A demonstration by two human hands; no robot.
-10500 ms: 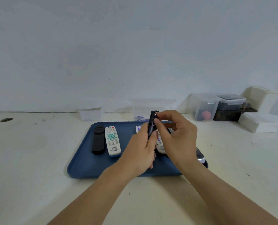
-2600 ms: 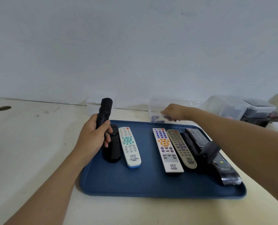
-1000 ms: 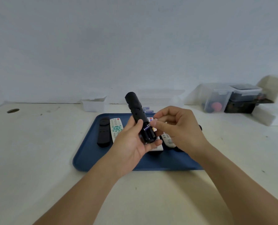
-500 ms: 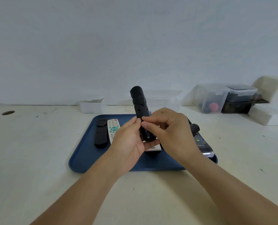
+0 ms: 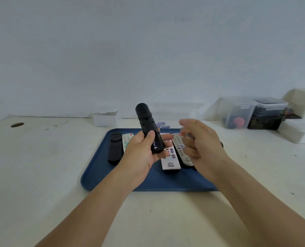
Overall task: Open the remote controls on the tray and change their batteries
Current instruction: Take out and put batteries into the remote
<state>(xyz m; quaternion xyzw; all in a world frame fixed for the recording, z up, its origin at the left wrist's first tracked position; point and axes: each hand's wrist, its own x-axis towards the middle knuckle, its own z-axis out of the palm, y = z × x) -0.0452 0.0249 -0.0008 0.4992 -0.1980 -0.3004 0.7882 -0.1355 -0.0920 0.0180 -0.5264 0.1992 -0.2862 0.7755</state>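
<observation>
Head view showed the left hand (image 5: 141, 155) gripping a black remote (image 5: 148, 129) above the blue tray (image 5: 102, 177), thumb across it, its far end tilted up. A battery end (image 5: 155, 147) showed at its near end, hard to make out. The right hand (image 5: 199, 145), motion-blurred, hung beside it, fingers loosely spread, holding nothing visible, and covered remotes at the tray's right. A slim black remote (image 5: 114, 150), a white one (image 5: 170, 160) and a grey one (image 5: 181, 148) lay flat. Clear containers (image 5: 237, 113) stood far right.
</observation>
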